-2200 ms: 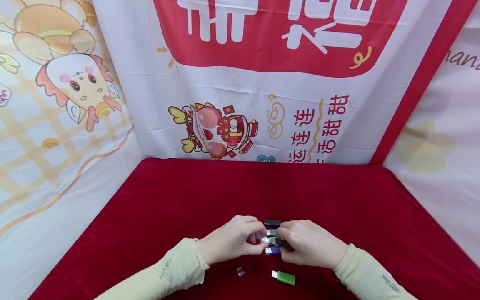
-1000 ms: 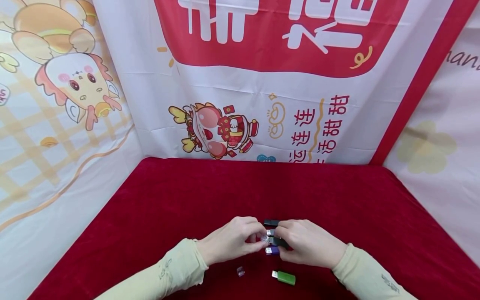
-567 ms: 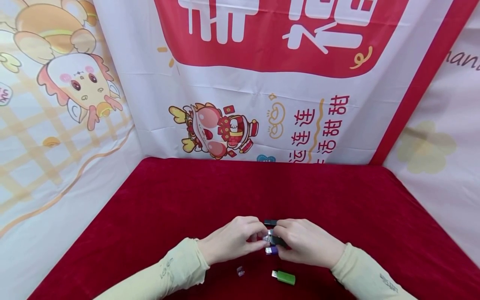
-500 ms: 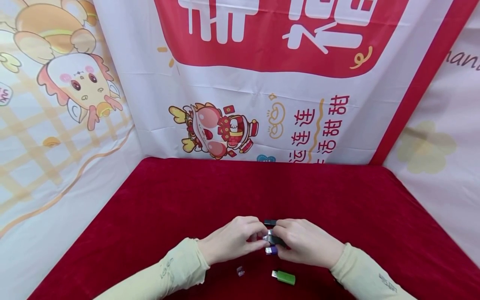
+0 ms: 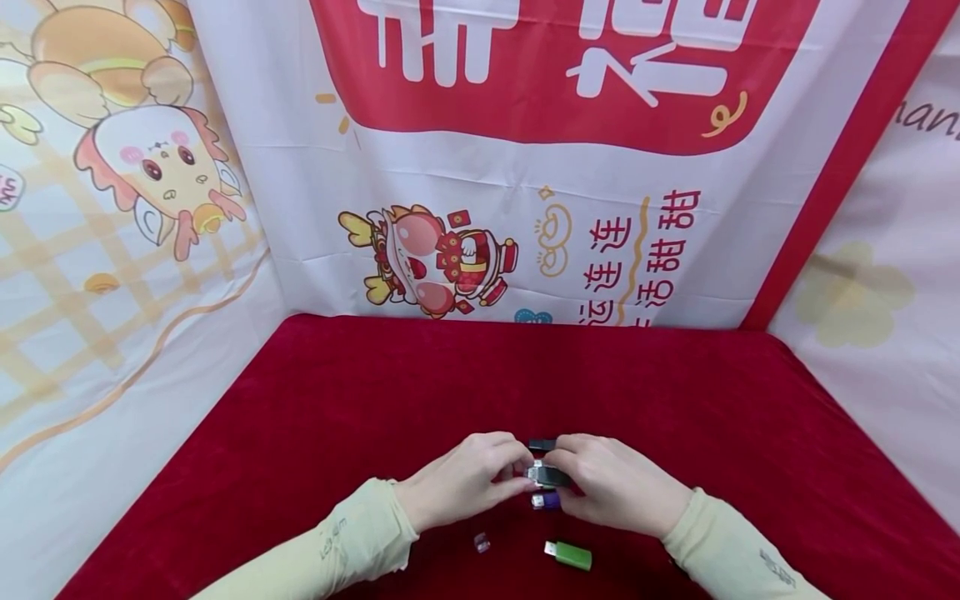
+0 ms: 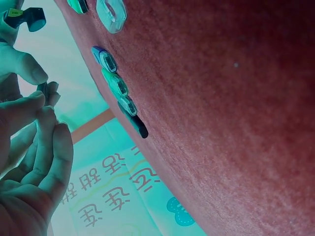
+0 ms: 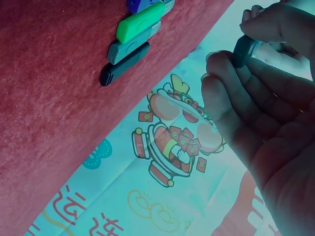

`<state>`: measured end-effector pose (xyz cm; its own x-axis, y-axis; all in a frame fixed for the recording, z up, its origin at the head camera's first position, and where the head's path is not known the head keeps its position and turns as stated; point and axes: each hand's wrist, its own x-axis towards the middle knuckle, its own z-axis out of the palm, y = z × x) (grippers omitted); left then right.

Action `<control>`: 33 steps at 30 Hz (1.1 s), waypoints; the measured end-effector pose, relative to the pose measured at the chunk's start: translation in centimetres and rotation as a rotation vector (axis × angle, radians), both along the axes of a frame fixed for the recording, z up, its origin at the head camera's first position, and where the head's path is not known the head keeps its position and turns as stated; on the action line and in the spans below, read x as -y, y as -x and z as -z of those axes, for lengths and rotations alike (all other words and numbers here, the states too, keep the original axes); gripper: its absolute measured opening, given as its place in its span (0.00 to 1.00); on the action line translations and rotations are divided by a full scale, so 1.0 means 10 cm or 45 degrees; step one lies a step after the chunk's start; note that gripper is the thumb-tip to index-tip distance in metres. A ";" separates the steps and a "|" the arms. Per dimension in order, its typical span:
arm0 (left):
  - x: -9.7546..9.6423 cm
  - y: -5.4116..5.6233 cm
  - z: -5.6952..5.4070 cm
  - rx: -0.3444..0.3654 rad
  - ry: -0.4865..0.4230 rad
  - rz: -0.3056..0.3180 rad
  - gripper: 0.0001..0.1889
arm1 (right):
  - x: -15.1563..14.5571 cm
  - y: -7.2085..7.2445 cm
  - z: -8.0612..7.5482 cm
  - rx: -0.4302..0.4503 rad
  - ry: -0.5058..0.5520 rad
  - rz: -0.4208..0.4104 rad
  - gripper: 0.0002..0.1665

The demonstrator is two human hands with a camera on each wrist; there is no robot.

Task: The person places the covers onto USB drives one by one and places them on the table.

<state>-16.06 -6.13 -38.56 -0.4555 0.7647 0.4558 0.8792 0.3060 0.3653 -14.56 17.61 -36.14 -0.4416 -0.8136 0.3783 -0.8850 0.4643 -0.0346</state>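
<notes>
Between the two hands is a dark USB flash drive. My right hand grips its body between thumb and fingers, also seen in the right wrist view with the flash drive. The thumb and fingertips of my left hand pinch a clear cap at the drive's connector end. Whether the cap is fully seated cannot be told. Below the hands lie a purple flash drive, a black one and, in the right wrist view, a green one and a grey one.
Nearer the body, a green flash drive with a bare connector lies on the red cloth. A loose clear cap is to its left. Printed white curtains stand around the table.
The cap and the drive's connector have come together as the right hand moved slightly left and upward in view. My left hand has barely shifted. The loose green drive and clear cap stay put.
</notes>
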 end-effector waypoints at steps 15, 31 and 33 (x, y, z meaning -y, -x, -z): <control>0.03 -0.01 0.02 -0.037 0.097 -0.035 0.09 | -0.01 -0.02 0.01 0.107 -0.059 0.023 0.12; 0.03 0.00 0.02 -0.006 0.095 0.016 0.07 | 0.02 -0.02 -0.02 0.132 -0.110 -0.002 0.09; 0.03 0.01 0.02 -0.011 0.094 0.027 0.07 | 0.03 -0.02 -0.03 0.135 -0.118 -0.009 0.09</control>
<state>-16.18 -6.40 -38.76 -0.4348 0.8059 0.4019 0.8890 0.3127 0.3346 -14.39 17.33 -35.86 -0.4692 -0.8461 0.2531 -0.8820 0.4636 -0.0853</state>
